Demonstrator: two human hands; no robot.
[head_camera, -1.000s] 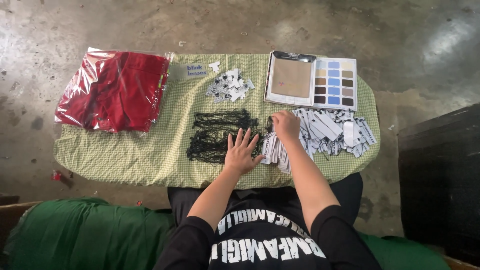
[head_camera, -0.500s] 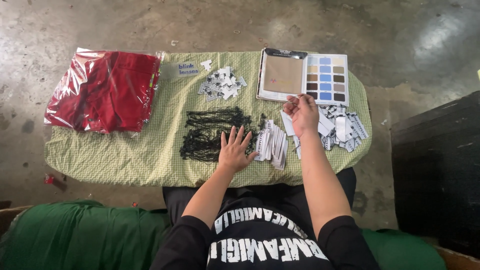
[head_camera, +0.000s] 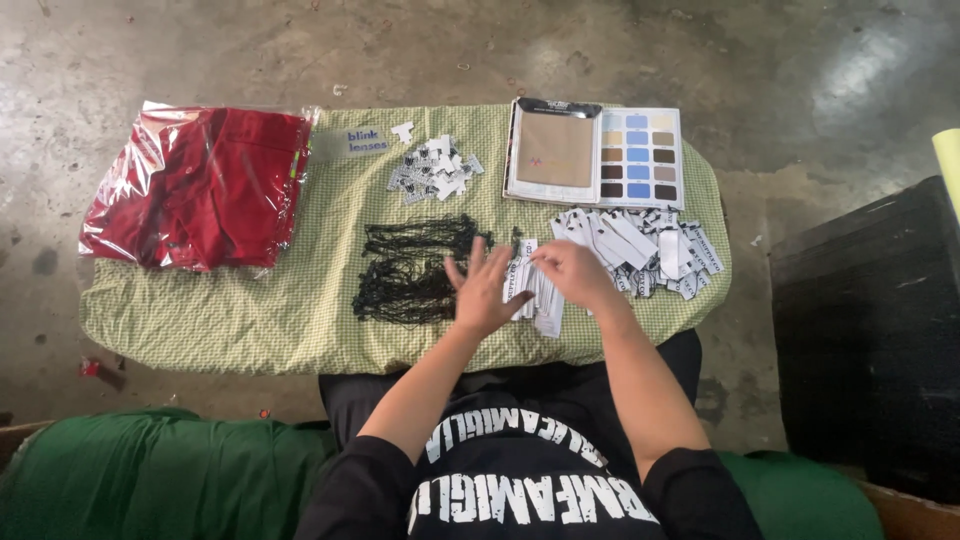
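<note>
A low table (head_camera: 200, 330) stands on a grey concrete floor (head_camera: 300, 50). A green and white checked cloth covers the table. A person sits at the near side in a black shirt with white letters, and something green (head_camera: 150, 470) lies on both sides of them.

On the far left of the cloth is a clear bag of red clothes (head_camera: 200, 185). Near the middle at the back sits a little heap of small tags (head_camera: 432, 168). Just to the right of it lies an open book of colour patches (head_camera: 598, 155), with brown and blue squares on one page. In front of the book is a big messy pile of white paper tags (head_camera: 650, 245). In the middle of the cloth is a bunch of thin black strings (head_camera: 410, 270). At the right edge of the room is a big black box (head_camera: 870, 340).

The left hand (head_camera: 482, 290) is raised a bit over the near end of the strings. Its fingers are spread wide apart and it has nothing in it. Just beside it, on the right, lies a small stack of white tags (head_camera: 532, 290).

The right hand (head_camera: 568, 272) is right over that stack, between it and the big pile. Its fingers are curled together and seem to pinch a white tag, but the tag is too small to be sure.
</note>
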